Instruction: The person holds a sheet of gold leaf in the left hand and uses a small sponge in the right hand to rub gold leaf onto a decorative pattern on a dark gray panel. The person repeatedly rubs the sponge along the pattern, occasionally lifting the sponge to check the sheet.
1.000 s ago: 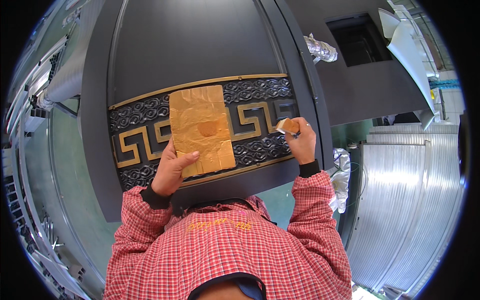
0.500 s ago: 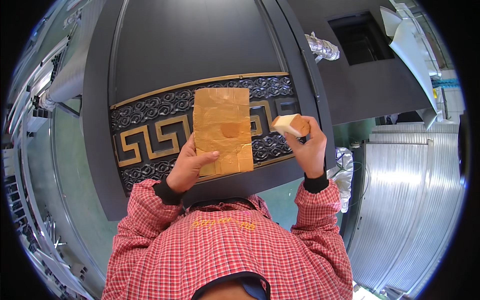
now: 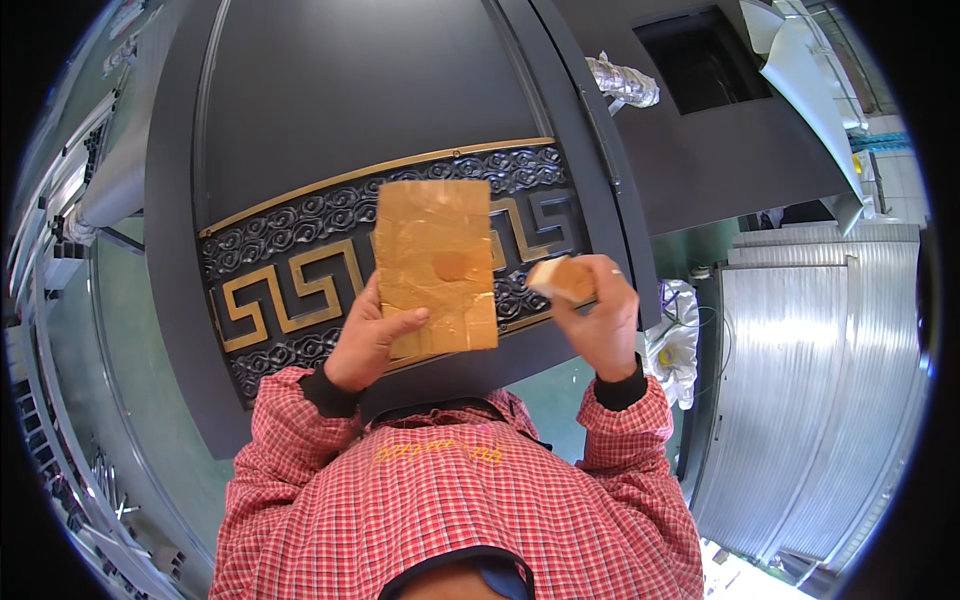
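My left hand (image 3: 368, 345) grips the lower left edge of a flat gold-coloured board (image 3: 435, 225), its thumb lying across the front. A darker, brownish round patch shows on the board's face. My right hand (image 3: 605, 318) pinches a small sponge block (image 3: 560, 279), pale on one side and orange-brown on the other, just right of the board and apart from it. Under both hands lies a dark grey panel (image 3: 370, 80) with a raised band. Its key-pattern relief (image 3: 320, 254) is gold at the left and dark at the far right; the board hides the middle.
Black swirl-patterned strips run above and below the key pattern. At the upper right is another dark panel (image 3: 700, 160) with a rectangular opening (image 3: 705, 60). A foil-wrapped part (image 3: 625, 82) sticks out between the panels. Ribbed translucent sheets (image 3: 800, 390) lie at the right.
The view has shifted slightly, with the panel now a little further left. My right hand has moved a little left and down with the sponge. My left hand still holds the board.
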{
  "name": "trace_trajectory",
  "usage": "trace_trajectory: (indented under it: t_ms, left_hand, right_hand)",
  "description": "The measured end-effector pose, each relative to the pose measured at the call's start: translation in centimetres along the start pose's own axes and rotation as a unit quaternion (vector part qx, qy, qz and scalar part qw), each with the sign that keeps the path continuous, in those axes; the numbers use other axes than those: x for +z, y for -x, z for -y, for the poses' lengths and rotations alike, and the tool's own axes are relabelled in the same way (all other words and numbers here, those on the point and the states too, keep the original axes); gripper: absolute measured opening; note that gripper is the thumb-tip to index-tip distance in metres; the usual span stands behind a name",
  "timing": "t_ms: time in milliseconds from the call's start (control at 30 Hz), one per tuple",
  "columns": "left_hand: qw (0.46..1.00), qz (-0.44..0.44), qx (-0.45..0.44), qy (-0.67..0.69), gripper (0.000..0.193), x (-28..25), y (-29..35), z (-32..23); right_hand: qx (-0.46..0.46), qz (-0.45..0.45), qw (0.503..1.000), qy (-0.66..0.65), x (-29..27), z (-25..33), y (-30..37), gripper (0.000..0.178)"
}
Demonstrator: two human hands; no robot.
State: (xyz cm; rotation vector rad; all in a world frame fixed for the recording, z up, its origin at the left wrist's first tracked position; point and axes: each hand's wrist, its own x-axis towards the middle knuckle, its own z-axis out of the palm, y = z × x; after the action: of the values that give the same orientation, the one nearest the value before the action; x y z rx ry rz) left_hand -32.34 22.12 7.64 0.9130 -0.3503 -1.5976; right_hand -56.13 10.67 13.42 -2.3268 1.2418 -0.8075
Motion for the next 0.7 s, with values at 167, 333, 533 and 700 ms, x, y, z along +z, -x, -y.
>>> trace_trajectory:
  t_ms: [167, 333, 533, 700]
  left_hand:
    - [1.000, -0.021, -0.002, -0.002, 0.058, -0.8, -0.3, -0.6]
    - [1.000, -0.018, -0.008, 0.005, 0.058, -0.8, -0.5, -0.4]
    - [0.999, -0.031, -0.010, -0.006, 0.057, -0.8, -0.6, -0.6]
    - [0.999, -0.035, -0.010, 0.000, 0.057, -0.7, -0.6, -0.7]
  right_hand:
    - [0.147, -0.083, 0.983, 0.068, -0.4, -6.4, 1.8, 0.041]
    - [0.147, -0.076, 0.983, 0.078, 1.8, -9.4, 0.9, 0.048]
    - [0.108, -0.057, 0.990, 0.073, 4.0, -10.9, -2.7, 0.045]
    - [0.131, -0.002, 0.986, 0.102, 4.0, -11.7, -3.1, 0.038]
